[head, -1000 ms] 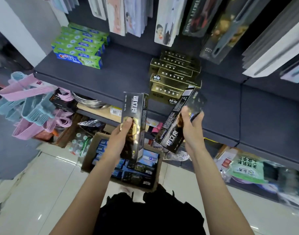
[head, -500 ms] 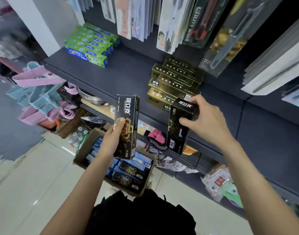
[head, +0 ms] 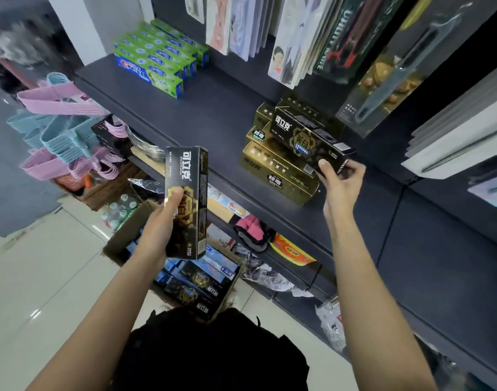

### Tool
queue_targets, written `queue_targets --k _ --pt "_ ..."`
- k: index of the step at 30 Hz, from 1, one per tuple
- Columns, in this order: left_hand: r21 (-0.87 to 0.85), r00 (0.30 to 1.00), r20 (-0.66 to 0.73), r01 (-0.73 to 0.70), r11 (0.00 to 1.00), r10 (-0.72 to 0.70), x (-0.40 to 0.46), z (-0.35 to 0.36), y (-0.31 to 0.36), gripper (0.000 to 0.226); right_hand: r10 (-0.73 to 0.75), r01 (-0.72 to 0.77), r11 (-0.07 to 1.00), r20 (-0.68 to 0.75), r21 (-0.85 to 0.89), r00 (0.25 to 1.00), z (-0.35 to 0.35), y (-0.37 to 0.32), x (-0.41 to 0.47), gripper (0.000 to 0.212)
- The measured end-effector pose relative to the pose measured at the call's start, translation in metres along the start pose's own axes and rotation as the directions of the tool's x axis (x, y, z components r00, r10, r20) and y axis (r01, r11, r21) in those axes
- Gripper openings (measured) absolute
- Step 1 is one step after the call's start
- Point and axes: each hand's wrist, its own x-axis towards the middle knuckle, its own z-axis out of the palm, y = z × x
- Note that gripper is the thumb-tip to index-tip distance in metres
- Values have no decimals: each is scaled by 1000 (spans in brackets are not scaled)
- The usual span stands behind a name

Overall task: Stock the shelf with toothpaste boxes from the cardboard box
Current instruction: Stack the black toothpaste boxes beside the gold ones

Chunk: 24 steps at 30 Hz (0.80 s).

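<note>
My left hand (head: 164, 221) grips a black and gold toothpaste box (head: 186, 201) held upright in front of the dark shelf (head: 213, 119). My right hand (head: 339, 179) holds the near end of a second black toothpaste box (head: 303, 136), which lies flat on top of the stack of gold toothpaste boxes (head: 275, 170) on the shelf. The cardboard box (head: 126, 235) stands open on the floor below my left hand, with several black and blue toothpaste boxes (head: 196, 280) inside.
Green toothpaste boxes (head: 154, 57) are stacked at the shelf's far left. Packaged goods (head: 298, 38) hang above the shelf. Pink and blue hangers (head: 58, 131) stick out on the left. Bagged items (head: 272, 244) fill the lower shelf. The floor is pale tile (head: 44, 277).
My right hand has carried its black box up from in front of the shelf edge and laid it flat on the gold stack. My left hand still holds its box upright.
</note>
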Motion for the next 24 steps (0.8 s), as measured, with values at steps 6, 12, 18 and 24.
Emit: queue_targets --k 6,12,18,24 --pt "-29 999 28 20 999 -19 2 11 -5 49 -343 207 707 -73 -676 936 -4 28 46 54" --pt "-49 1000 13 22 999 -22 10 20 -8 53 -252 26 598 -157 -801 955 20 26 80 58" --pt "-70 999 1 52 996 -52 16 29 -1 54 -166 41 773 -140 -633 976 23 8 25 59" --pt "-163 992 105 80 983 -64 11 60 4 51 166 255 752 548 -608 820 37 1 -105 65"
